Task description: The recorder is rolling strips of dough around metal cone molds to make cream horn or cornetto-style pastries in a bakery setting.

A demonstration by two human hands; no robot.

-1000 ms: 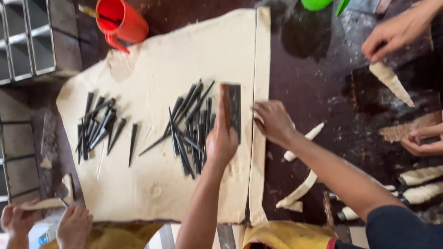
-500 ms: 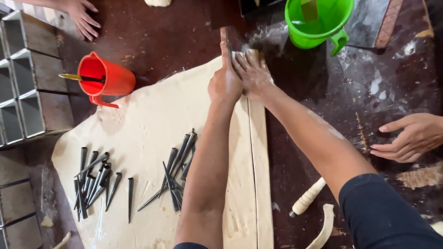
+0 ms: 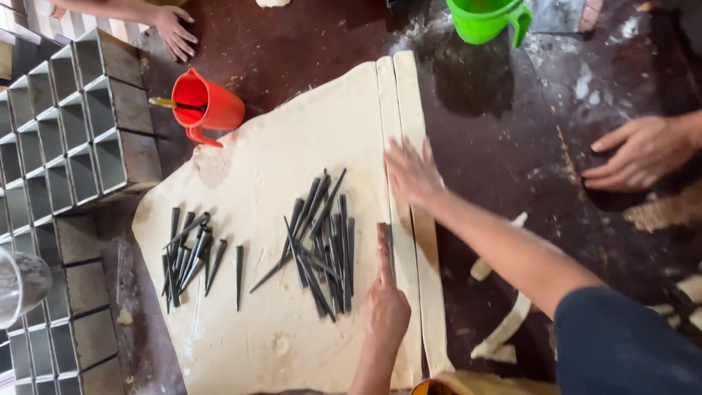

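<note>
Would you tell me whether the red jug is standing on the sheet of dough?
No, the red jug stands on the dark table just past the upper left edge of the dough sheet.

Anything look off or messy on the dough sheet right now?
Mostly tidy. The dark metal cones lie in a crisscrossed heap on the dough sheet, a smaller pile to its left. Flour is smeared over the dark table, and dough offcuts lie scattered beside the cut strips.

We have single head view, looking steeply down, close over dough sheet (image 3: 292, 219) at frame centre; metal moulds (image 3: 73, 146) fill left edge; no second view.
</note>
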